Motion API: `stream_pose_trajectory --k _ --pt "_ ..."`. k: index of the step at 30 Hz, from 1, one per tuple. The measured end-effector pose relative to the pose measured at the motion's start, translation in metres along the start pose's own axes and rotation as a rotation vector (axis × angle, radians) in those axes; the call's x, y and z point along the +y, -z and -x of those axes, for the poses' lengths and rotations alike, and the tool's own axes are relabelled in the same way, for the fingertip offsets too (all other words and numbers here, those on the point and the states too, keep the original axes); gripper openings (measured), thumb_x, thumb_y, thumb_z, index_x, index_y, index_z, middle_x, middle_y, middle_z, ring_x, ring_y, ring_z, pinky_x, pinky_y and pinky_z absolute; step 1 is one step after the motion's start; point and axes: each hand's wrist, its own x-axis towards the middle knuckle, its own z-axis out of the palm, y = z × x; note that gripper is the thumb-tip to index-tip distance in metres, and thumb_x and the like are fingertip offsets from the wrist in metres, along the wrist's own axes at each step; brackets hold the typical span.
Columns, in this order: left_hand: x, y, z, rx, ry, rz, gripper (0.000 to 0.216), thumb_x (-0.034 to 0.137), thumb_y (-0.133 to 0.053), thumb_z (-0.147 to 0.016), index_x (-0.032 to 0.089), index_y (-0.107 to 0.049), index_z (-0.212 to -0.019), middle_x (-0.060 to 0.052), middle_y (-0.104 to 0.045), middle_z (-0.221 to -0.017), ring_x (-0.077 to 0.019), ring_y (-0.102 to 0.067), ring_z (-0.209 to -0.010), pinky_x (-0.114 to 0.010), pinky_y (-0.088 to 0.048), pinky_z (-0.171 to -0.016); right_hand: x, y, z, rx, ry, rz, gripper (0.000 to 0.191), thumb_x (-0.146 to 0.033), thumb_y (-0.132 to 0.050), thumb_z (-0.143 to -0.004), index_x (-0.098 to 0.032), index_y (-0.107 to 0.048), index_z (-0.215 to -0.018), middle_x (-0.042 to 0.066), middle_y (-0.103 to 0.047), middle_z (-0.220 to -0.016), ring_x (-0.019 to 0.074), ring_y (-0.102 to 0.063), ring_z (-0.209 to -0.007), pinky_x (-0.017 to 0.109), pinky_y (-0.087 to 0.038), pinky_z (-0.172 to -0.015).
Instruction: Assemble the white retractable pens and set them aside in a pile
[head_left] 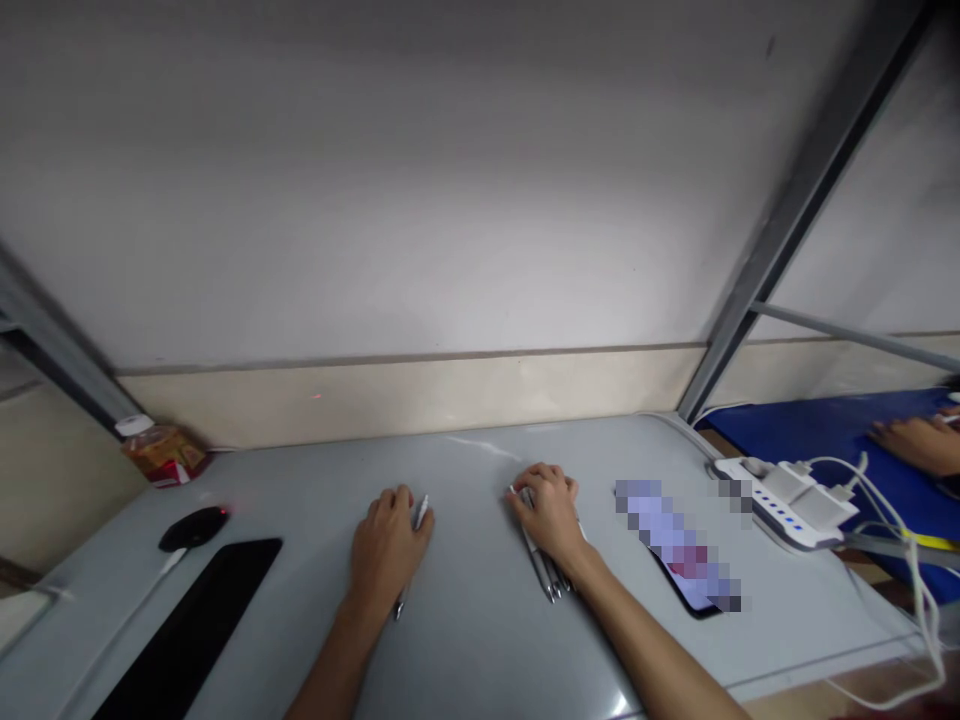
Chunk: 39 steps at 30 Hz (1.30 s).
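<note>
My left hand [388,540] rests on the grey tabletop [472,640] with its fingers closed around a white and silver pen [423,508]. The pen's tip end shows below the wrist, and its middle is hidden by the hand. To the right, my right hand [551,508] curls over a bunch of several pens [541,575]. Their metal ends stick out under the wrist, pointing toward me. The fingers cover the other ends for the most part. Both hands lie low on the table, apart from each other.
A phone [679,560] with a lit screen and a white power strip [787,505] with cables are on the right. A bottle [165,455], a black mouse-shaped device [193,528] and a black slab [199,630] lie left. Another person's hand [919,442] rests on a blue table.
</note>
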Motion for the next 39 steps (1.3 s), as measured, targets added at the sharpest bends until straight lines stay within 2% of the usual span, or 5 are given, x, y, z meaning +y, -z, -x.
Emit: stream_pose_trajectory --k 17,21,28,35,39 --pt "-0.004 -0.001 -0.001 -0.050 -0.018 0.076 0.026 0.037 -0.043 -0.087 0.019 -0.055 -0.074 -0.006 -0.061 -0.083 -0.0190 -0.059 -0.080 -0.029 -0.039 -0.068 0.012 -0.003 -0.004 -0.135 0.019 0.095 0.019 -0.029 -0.069 -0.077 -0.024 -0.071 -0.095 0.007 -0.065 -0.105 0.0237 -0.051 -0.103 0.040 -0.024 -0.091" --pt "0.001 -0.003 -0.002 -0.042 -0.033 0.360 0.024 0.037 -0.046 -0.086 0.020 -0.051 -0.070 -0.001 -0.059 -0.070 -0.0144 -0.056 -0.068 -0.026 -0.039 -0.065 0.009 -0.002 -0.003 -0.108 0.035 0.061 0.020 -0.028 -0.069 -0.077 -0.023 -0.071 -0.097 0.007 -0.065 -0.106 0.0248 -0.051 -0.106 0.042 -0.023 -0.093" --pt "0.009 0.002 -0.005 -0.251 -0.025 1.078 0.033 0.050 -0.050 -0.082 0.018 -0.056 -0.083 0.000 -0.060 -0.071 -0.0128 -0.057 -0.063 -0.023 -0.045 -0.060 -0.009 0.001 0.005 -0.074 0.198 -0.087 0.030 -0.030 -0.065 -0.082 -0.026 -0.065 -0.112 0.008 -0.062 -0.116 0.0248 -0.050 -0.111 0.041 -0.026 -0.096" --pt "0.030 0.007 0.009 -0.251 -0.395 1.017 0.018 0.036 -0.059 -0.082 0.020 -0.067 -0.089 -0.003 -0.059 -0.097 -0.0114 -0.056 -0.078 -0.022 -0.045 -0.068 -0.021 0.003 0.013 -0.318 0.390 -0.317 0.023 -0.038 -0.057 -0.089 -0.023 -0.069 -0.103 0.004 -0.072 -0.091 0.0180 -0.064 -0.082 0.028 -0.039 -0.079" --pt "0.033 -0.001 0.012 -0.232 -0.414 0.953 0.017 0.030 -0.059 -0.083 0.022 -0.063 -0.096 -0.002 -0.060 -0.091 -0.0120 -0.056 -0.076 -0.024 -0.045 -0.069 -0.017 0.000 0.011 -0.317 0.326 -0.353 0.023 -0.032 -0.051 -0.092 -0.019 -0.071 -0.090 0.003 -0.071 -0.081 0.0142 -0.061 -0.070 0.023 -0.038 -0.066"
